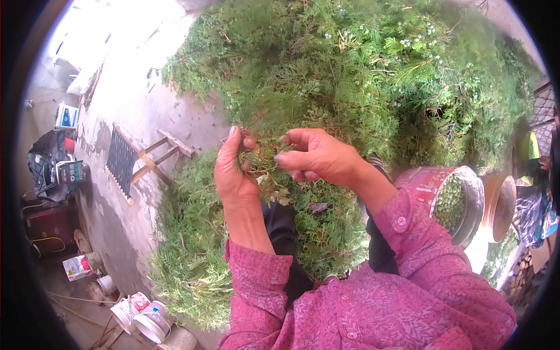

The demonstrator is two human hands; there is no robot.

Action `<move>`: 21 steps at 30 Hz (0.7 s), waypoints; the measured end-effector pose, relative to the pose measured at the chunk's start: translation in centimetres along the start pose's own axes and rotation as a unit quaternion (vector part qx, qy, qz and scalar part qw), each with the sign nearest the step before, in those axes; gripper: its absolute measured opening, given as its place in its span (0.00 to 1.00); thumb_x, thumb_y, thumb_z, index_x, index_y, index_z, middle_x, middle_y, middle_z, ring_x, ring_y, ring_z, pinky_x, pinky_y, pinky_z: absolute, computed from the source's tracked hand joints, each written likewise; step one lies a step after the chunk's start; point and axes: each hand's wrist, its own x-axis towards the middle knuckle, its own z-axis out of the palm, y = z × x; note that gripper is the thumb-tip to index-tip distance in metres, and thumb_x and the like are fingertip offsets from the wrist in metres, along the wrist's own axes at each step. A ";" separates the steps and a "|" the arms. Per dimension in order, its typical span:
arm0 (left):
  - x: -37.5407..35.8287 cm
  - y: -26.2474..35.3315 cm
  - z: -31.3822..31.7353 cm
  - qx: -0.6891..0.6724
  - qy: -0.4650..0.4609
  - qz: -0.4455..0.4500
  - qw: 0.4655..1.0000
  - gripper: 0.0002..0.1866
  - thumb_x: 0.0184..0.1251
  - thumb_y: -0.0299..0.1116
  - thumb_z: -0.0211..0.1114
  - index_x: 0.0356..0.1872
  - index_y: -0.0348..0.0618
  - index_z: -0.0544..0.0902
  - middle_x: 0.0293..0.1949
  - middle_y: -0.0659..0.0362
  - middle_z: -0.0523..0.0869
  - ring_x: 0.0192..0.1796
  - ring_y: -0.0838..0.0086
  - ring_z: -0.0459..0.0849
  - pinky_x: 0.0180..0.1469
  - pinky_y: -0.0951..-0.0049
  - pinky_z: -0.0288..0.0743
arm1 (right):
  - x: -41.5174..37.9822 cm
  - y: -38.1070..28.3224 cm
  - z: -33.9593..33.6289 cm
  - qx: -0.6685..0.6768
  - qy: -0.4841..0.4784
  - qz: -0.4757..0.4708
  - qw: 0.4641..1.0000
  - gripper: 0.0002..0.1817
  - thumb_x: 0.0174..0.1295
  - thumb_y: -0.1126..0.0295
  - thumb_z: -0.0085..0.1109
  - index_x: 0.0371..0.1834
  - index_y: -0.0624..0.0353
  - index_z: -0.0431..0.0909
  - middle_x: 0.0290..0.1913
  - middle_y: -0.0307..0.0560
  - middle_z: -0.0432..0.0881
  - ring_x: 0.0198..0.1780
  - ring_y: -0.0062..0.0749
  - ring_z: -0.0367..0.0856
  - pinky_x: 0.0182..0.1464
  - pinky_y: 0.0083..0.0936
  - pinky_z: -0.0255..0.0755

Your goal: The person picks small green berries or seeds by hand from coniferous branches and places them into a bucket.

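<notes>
My left hand (234,169) is closed around the stem end of a small evergreen sprig (265,166), its thumb pointing up. From the other side my right hand (324,156) pinches at the same sprig with thumb and forefinger; anything small between those fingertips is hidden. Below and around both hands lies a big heap of cut evergreen branches (326,76), some bearing pale bluish-green berries. To the right of my right forearm, a red bucket (423,181) leans toward me, holding many small green berries (449,204).
Beside the red bucket stands an orange-brown bucket (500,204). On the concrete floor (192,119) at left lies a wooden folding stool (140,154). White buckets (153,321) sit at lower left, with a dark bag (46,163) and boxes along the left edge.
</notes>
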 end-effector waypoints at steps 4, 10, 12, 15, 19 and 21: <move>0.3 -0.2 -0.2 -0.026 0.013 -0.006 1.000 0.05 0.60 0.32 0.60 0.32 0.42 0.76 0.25 0.65 0.78 0.23 0.85 0.72 0.20 0.88 0.66 | 0.2 0.3 0.2 -0.024 -0.006 -0.018 1.000 0.13 0.55 0.64 0.60 0.33 0.64 0.74 0.20 0.36 0.73 0.17 0.14 0.67 0.17 0.14 0.57; 0.1 2.2 -1.5 -0.119 0.038 -0.014 0.992 0.05 0.62 0.32 0.57 0.30 0.44 0.73 0.21 0.66 0.74 0.20 0.79 0.70 0.20 0.77 0.63 | -1.4 0.0 0.3 -0.032 0.012 0.029 0.999 0.07 0.56 0.69 0.53 0.28 0.62 0.76 0.20 0.36 0.74 0.18 0.15 0.69 0.17 0.13 0.57; 0.1 1.6 -1.3 -0.088 0.009 -0.031 0.996 0.05 0.62 0.32 0.57 0.29 0.45 0.72 0.20 0.66 0.73 0.20 0.80 0.70 0.20 0.77 0.62 | -0.9 0.1 -0.1 0.033 0.047 -0.019 0.998 0.06 0.56 0.70 0.54 0.33 0.59 0.76 0.26 0.37 0.77 0.22 0.15 0.73 0.16 0.12 0.58; -0.2 0.9 -0.1 -0.104 -0.012 -0.059 0.993 0.06 0.62 0.33 0.57 0.28 0.46 0.72 0.20 0.66 0.73 0.18 0.80 0.68 0.19 0.78 0.63 | 0.3 0.4 -0.7 0.097 0.045 0.007 0.994 0.08 0.59 0.65 0.55 0.36 0.56 0.74 0.32 0.37 0.78 0.26 0.17 0.75 0.17 0.11 0.58; 0.0 -0.1 0.1 -0.055 -0.045 -0.073 0.995 0.06 0.60 0.34 0.60 0.30 0.45 0.75 0.22 0.67 0.75 0.19 0.86 0.70 0.19 0.85 0.64 | 0.6 0.1 0.2 0.200 0.034 0.013 0.979 0.11 0.60 0.60 0.55 0.39 0.54 0.72 0.32 0.38 0.78 0.25 0.20 0.75 0.16 0.09 0.58; 0.1 -0.3 0.1 -0.036 -0.031 -0.058 0.997 0.06 0.60 0.34 0.61 0.31 0.44 0.75 0.23 0.66 0.76 0.22 0.86 0.72 0.20 0.86 0.64 | 0.8 0.2 0.3 0.206 0.032 0.010 0.978 0.11 0.60 0.61 0.55 0.39 0.54 0.71 0.32 0.39 0.78 0.24 0.20 0.75 0.15 0.09 0.57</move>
